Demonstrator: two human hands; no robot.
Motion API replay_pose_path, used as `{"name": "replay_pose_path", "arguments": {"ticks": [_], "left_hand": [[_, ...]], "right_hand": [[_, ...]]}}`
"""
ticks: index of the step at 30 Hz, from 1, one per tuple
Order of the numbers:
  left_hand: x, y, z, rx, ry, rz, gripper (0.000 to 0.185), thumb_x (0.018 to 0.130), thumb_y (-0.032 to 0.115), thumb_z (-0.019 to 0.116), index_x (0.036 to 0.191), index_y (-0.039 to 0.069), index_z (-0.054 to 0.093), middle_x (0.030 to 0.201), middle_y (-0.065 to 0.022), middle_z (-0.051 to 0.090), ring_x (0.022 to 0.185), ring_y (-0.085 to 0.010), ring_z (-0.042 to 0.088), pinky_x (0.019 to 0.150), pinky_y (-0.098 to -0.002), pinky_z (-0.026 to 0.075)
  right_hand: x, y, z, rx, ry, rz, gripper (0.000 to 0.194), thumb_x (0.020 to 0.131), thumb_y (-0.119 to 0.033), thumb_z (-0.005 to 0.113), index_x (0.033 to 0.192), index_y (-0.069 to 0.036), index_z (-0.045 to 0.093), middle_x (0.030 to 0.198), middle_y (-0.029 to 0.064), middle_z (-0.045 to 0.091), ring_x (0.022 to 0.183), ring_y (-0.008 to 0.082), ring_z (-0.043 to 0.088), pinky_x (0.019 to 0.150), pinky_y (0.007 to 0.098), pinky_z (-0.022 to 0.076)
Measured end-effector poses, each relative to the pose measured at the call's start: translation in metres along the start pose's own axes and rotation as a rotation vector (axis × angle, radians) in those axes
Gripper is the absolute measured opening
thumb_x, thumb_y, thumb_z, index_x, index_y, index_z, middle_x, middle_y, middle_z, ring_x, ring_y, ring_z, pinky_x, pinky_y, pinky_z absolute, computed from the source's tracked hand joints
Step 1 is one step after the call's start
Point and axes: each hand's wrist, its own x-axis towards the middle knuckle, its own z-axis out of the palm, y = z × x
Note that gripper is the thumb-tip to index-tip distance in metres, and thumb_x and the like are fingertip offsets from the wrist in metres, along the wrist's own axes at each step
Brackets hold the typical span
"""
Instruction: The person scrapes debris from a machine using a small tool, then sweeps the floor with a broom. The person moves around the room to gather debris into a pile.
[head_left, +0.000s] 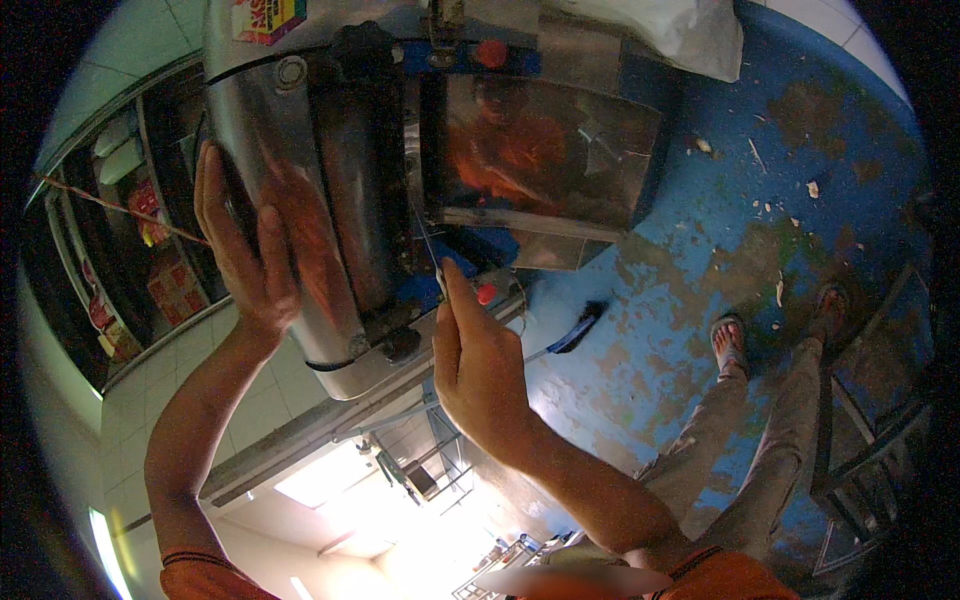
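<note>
A stainless-steel machine with a shiny rounded housing (259, 127) stands before me. My left hand (251, 262) lies flat against the housing's far side, fingers stretched out. In my right hand (484, 375) is a thin, narrow blade-like tool (428, 236), pinched between thumb and fingers. Its tip points into the gap beside a dark, roller-like cylinder (358, 187); whether it touches anything there cannot be told. Next to this gap is a sloping sheet-metal tray (555, 161) that mirrors an orange shirt. Red knobs (491, 53) (486, 293) sit at both ends of the blue parts.
Scraps litter the worn blue floor (667, 255), where a blue-handled brush (581, 326) also lies. My sandalled feet (727, 341) are near a metal-framed stool (862, 457). A white sack (675, 34) is beside the machine; shelves (124, 225) with packages line the wall.
</note>
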Motion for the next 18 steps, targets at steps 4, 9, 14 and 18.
{"name": "replay_pose_path", "arguments": {"ticks": [4,9,14,18], "left_hand": [[0.000,0.002,0.000,0.008,0.002,-0.013,0.054,0.098,0.021,0.036,0.141,-0.008,0.024,0.145,-0.0261,0.027,0.134,-0.0393,0.028,0.111,-0.0452,0.022],[0.000,0.003,0.000,0.019,-0.002,-0.039,0.053,0.098,0.020,0.037,0.141,-0.007,0.024,0.145,-0.0251,0.028,0.134,-0.0384,0.028,0.111,-0.0450,0.022],[0.000,0.002,0.000,0.016,0.007,-0.003,0.052,0.098,0.019,0.038,0.141,-0.007,0.025,0.145,-0.0248,0.028,0.134,-0.0377,0.029,0.111,-0.0450,0.022],[0.000,0.002,0.000,0.024,0.016,0.008,0.052,0.098,0.019,0.038,0.141,-0.007,0.025,0.145,-0.0248,0.028,0.134,-0.0377,0.029,0.111,-0.0451,0.022]], "right_hand": [[0.052,0.003,-0.002,-0.083,-0.017,-0.075,0.031,0.093,-0.009,0.049,0.121,0.004,0.053,0.073,0.0249,0.060,0.062,0.0341,0.063,0.054,0.0385,0.0459],[0.057,-0.003,-0.023,-0.046,-0.038,0.002,0.029,0.092,-0.011,0.049,0.118,0.001,0.056,0.075,0.0237,0.061,0.064,0.0333,0.063,0.057,0.0404,0.0468],[0.053,-0.007,-0.038,-0.051,0.067,-0.178,0.028,0.092,-0.010,0.048,0.116,0.001,0.057,0.079,0.0254,0.062,0.067,0.0381,0.063,0.061,0.0444,0.0477],[0.107,-0.012,-0.022,-0.117,0.020,-0.253,0.023,0.089,-0.009,0.049,0.104,0.002,0.062,0.077,0.0262,0.061,0.067,0.0436,0.060,0.065,0.0464,0.0477]]}}
